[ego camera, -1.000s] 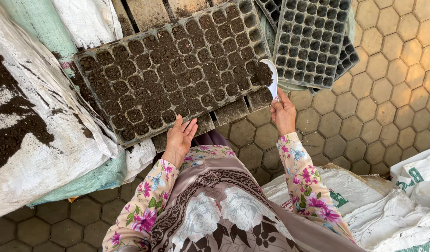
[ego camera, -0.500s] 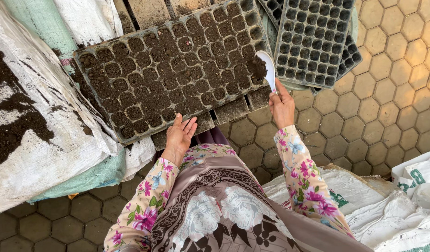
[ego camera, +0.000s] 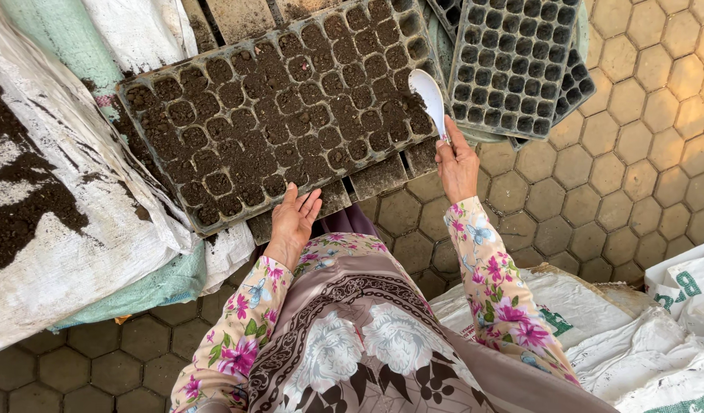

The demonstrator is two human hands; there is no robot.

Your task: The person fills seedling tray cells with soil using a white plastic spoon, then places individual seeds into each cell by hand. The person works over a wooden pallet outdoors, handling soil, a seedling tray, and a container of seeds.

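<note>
Our right hand gripping a white spoon (raised higher than before), left hand open at the soil-filled seedling tray near edge, bare hexagonal pavers right of us.

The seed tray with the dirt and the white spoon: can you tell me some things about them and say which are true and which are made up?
1. The right hand holds a white spoon. True.
2. The seed tray in front of the person has soil in its cells. True.
3. The left hand holds a watering can. False: it holds nothing and rests open at the tray's near edge.
4. The dark trays stacked at the upper right are heaped with soil. False: their cells look empty.
5. The ground is grass. False: it is paved with six-sided blocks.
6. Loose soil lies on a white sack at the left. True.
</note>
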